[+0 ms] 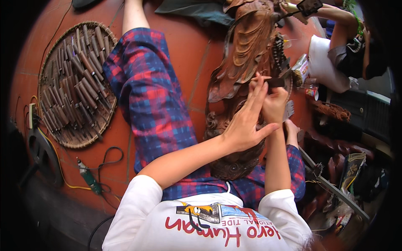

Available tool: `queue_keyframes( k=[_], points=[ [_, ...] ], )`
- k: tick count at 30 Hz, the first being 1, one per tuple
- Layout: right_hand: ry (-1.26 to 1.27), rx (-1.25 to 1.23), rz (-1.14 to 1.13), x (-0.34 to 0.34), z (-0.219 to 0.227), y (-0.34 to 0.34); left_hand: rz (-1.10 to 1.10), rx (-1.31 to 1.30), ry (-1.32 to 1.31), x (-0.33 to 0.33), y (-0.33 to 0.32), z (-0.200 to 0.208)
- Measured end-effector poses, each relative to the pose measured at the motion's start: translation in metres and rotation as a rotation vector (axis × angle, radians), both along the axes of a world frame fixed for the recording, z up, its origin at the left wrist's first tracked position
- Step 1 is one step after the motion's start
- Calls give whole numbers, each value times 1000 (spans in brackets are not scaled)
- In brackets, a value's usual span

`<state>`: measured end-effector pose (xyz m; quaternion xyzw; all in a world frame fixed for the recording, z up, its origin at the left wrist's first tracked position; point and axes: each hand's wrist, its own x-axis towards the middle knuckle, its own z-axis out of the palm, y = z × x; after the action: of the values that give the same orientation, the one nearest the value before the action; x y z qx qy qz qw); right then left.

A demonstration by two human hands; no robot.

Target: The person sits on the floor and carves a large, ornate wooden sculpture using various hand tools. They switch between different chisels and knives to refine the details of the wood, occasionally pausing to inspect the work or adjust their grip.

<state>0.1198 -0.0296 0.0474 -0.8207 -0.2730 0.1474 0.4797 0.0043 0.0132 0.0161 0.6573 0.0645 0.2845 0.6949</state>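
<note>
A carved brown wooden statue (250,50) with flowing robe folds lies between my legs, its rounded, curly-carved end (232,167) near my lap. My right hand (274,106) is closed in a fist above it, around a carving tool with a dark wooden handle (274,82); the blade is not visible. My left hand (247,121) is stretched flat across the statue, thumb apart, its fingertips beside the fist and the handle. Whether the left fingers press on the tool is hard to make out.
At left on the red tile floor, a round woven tray (75,144) holds several wooden-handled carving tools. A green rotary tool (90,178) with a cord lies below it, near a black fan-like frame (46,154). Another person's arm (341,16) shows at upper right. Plastic bags (343,209) lie lower right.
</note>
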Motion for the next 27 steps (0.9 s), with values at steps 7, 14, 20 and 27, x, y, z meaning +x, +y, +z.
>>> queue_keyframes(
  k=[7,14,20,27],
  points=[
    [-105,-137,62,4,5,5,-29,-27,30,6,3,-3],
    [-260,-84,202,14,-7,-6,-18,-35,29,-5,-5,-1],
    [-138,-23,277,12,-3,-13,30,49,2,-15,-12,1],
    [202,88,105,8,4,-6,12,-32,-33,-6,-5,0]
  ],
)
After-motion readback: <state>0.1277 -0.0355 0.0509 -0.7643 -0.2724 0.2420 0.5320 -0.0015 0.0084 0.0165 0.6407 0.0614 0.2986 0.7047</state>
